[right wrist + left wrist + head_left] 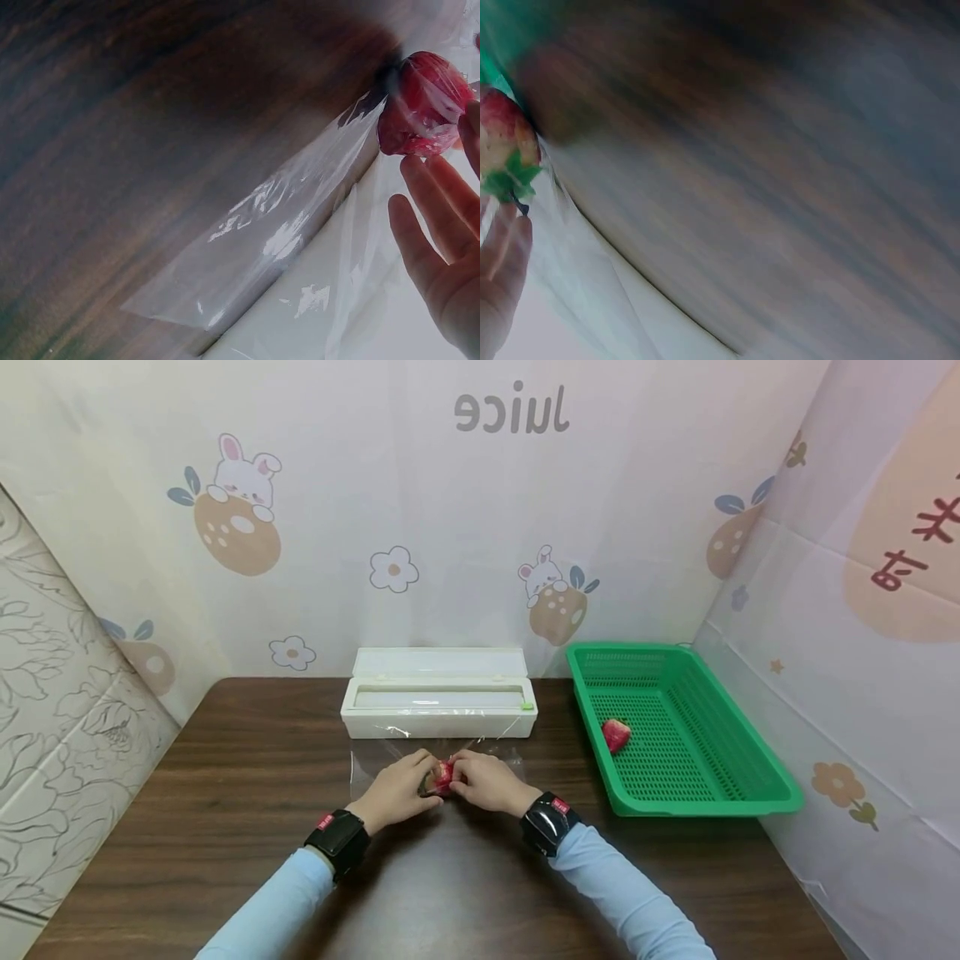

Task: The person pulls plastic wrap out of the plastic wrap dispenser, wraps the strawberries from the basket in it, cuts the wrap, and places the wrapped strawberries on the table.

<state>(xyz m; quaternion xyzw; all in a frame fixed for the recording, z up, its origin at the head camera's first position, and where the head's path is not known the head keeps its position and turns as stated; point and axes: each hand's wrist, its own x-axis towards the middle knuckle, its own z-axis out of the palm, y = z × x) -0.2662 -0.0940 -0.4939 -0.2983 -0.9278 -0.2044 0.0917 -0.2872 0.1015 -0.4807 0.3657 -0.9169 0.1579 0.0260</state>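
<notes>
A red strawberry (442, 777) with green leaves and a short stem sits between both hands at the middle of the table. Clear plastic film (259, 232) is drawn tight over its red side in the right wrist view. From the left, my left hand (397, 787) holds the fruit between thumb and fingers, its fingertips close to the stem end in the left wrist view. On the other side, the fingers of my right hand (486, 778) pinch the wrapped fruit. The film stretches back from the hands towards a white cling film dispenser (438, 725) with its lid up.
At the right stands a green plastic basket (701, 807) with another strawberry (616, 736) inside, near its left wall. The dispenser sits at the table's back edge, a small green piece (527, 706) at its right end. A printed cloth (450, 510) hangs behind the brown wooden table (187, 860).
</notes>
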